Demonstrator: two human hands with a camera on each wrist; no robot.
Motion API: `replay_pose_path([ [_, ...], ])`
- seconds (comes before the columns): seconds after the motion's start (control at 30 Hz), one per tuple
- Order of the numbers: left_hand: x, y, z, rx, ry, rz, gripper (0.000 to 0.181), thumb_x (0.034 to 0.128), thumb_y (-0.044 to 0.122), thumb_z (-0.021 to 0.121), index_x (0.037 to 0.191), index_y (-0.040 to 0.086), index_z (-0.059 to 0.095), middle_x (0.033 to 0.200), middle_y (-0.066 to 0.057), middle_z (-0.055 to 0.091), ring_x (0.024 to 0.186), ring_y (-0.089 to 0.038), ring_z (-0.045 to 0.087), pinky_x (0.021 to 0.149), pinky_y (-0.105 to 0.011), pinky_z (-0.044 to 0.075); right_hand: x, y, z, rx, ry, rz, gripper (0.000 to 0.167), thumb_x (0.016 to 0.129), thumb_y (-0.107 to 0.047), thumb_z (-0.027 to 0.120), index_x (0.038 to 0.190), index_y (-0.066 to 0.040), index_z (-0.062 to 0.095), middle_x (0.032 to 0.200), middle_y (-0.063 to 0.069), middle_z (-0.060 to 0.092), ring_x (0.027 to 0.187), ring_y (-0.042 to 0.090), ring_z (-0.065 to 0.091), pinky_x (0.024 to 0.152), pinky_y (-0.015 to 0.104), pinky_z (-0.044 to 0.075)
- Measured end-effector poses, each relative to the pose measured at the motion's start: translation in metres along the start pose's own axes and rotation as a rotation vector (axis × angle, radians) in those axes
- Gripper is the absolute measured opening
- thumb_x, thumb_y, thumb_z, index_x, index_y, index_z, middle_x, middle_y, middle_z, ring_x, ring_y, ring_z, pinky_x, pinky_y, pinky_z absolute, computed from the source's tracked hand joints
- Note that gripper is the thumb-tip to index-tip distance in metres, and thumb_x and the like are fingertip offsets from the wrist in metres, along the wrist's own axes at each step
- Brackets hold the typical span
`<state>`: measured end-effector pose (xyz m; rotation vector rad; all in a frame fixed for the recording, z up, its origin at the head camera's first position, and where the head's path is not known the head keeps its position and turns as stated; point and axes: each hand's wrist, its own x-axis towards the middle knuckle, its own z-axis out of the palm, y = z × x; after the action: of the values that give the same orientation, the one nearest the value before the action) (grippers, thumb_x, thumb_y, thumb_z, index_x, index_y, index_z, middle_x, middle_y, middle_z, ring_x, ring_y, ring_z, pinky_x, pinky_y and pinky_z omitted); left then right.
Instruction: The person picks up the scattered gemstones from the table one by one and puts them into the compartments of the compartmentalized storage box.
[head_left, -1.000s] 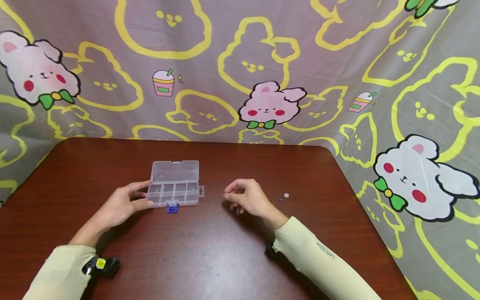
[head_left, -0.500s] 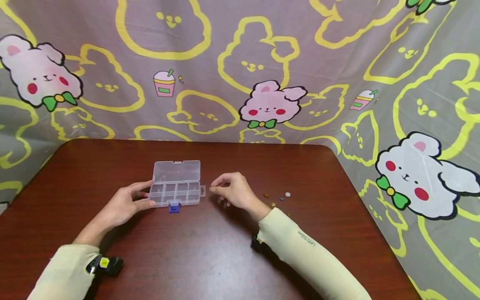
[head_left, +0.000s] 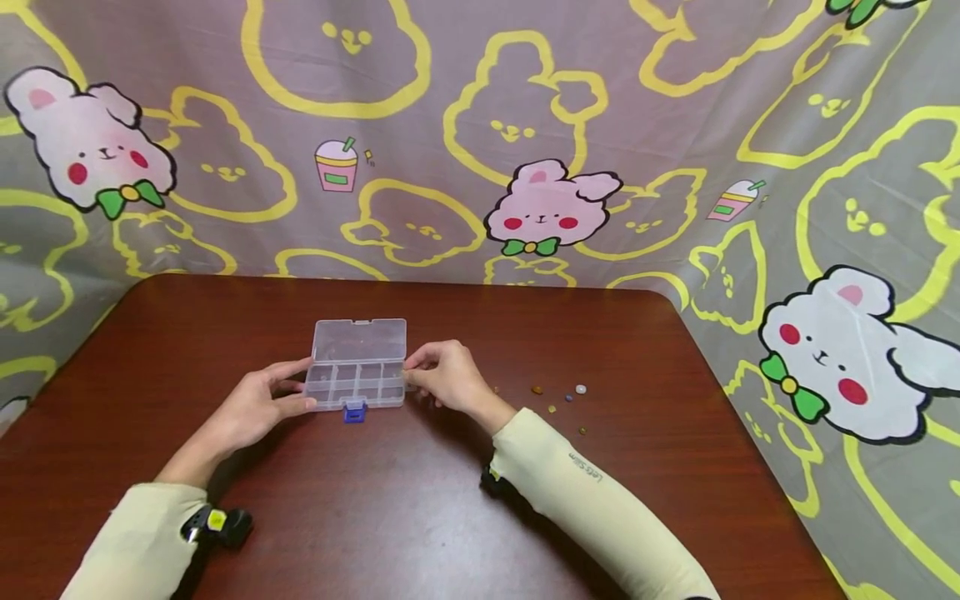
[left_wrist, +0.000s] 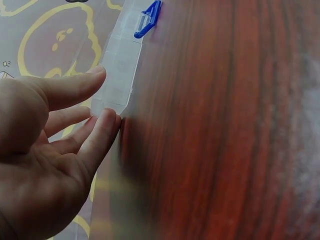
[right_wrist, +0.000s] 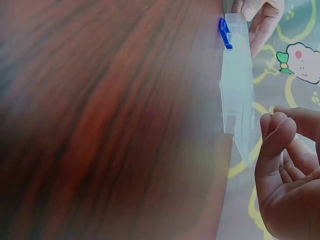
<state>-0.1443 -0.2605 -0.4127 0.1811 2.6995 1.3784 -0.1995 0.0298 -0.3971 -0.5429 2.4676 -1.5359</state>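
Note:
A clear plastic compartment box (head_left: pixel 381 403) sits on the table with its lid (head_left: pixel 360 340) raised at the back and a blue latch (head_left: pixel 355 412) at the front. My left hand (head_left: pixel 258 407) grips the box's left end between thumb and fingers; the left wrist view shows the fingertips (left_wrist: pixel 107 116) on its corner. Over at the right end, my right hand (head_left: pixel 448 375) pinches a tiny yellowish bead-like piece (right_wrist: pixel 271 109) between thumb and forefinger. Most of that piece is hidden by the fingertips. The right wrist view has the hand apart from the box wall.
Several small bead-like pieces lie right of my right hand: a white one (head_left: pixel 581 389), a blue one (head_left: pixel 568 398), an orange one (head_left: pixel 537 389) and yellowish ones (head_left: pixel 552 409). A patterned curtain (head_left: pixel 420 125) hangs behind the brown table (head_left: pixel 420 517).
My right hand has moved left, from the open tabletop to the box's right end, still pinching the tiny piece. The left hand keeps its hold on the box.

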Motion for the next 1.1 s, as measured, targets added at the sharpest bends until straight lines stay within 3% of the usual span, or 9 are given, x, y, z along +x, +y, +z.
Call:
replay_pose_path([
  [0.27, 0.0, -0.001, 0.002, -0.009, 0.013, 0.018, 0.066, 0.0914, 0.008, 0.074, 0.148, -0.006, 0.043, 0.14, -0.03, 0.048, 0.115, -0.042, 0.058, 0.076, -0.018, 0.048, 0.006, -0.007, 0.014, -0.032, 0.007, -0.022, 0.005, 0.089, -0.01, 0.077, 0.091, -0.005, 0.077, 0.067, 0.012, 0.068, 0.051, 0.033, 0.061, 0.039, 0.03, 0.047],
  [0.43, 0.0, -0.002, 0.002, -0.021, 0.015, 0.031, 0.066, 0.0912, 0.009, 0.075, 0.148, -0.006, 0.043, 0.14, -0.031, 0.048, 0.116, -0.043, 0.058, 0.076, -0.017, 0.048, 0.01, -0.01, 0.025, -0.049, -0.008, -0.029, 0.005, 0.09, -0.011, 0.076, 0.092, -0.007, 0.078, 0.068, 0.008, 0.069, 0.041, 0.02, 0.055, 0.038, 0.03, 0.045],
  [0.67, -0.001, -0.004, 0.001, 0.004, 0.02, 0.025, 0.065, 0.0917, 0.009, 0.074, 0.148, -0.006, 0.044, 0.142, -0.029, 0.047, 0.116, -0.043, 0.058, 0.077, -0.018, 0.048, 0.018, -0.016, 0.037, -0.089, 0.006, -0.085, 0.004, 0.087, -0.01, 0.079, 0.088, -0.007, 0.079, 0.069, -0.005, 0.068, 0.049, 0.003, 0.054, 0.048, 0.021, 0.045],
  [1.1, 0.001, 0.0, 0.002, 0.019, 0.025, 0.043, 0.064, 0.0916, 0.009, 0.074, 0.146, -0.007, 0.045, 0.143, -0.03, 0.046, 0.115, -0.043, 0.059, 0.084, -0.031, 0.051, 0.029, -0.026, 0.055, -0.132, 0.022, -0.094, 0.004, 0.086, -0.013, 0.081, 0.087, -0.008, 0.08, 0.071, -0.007, 0.069, 0.053, 0.002, 0.055, 0.054, 0.018, 0.045],
])
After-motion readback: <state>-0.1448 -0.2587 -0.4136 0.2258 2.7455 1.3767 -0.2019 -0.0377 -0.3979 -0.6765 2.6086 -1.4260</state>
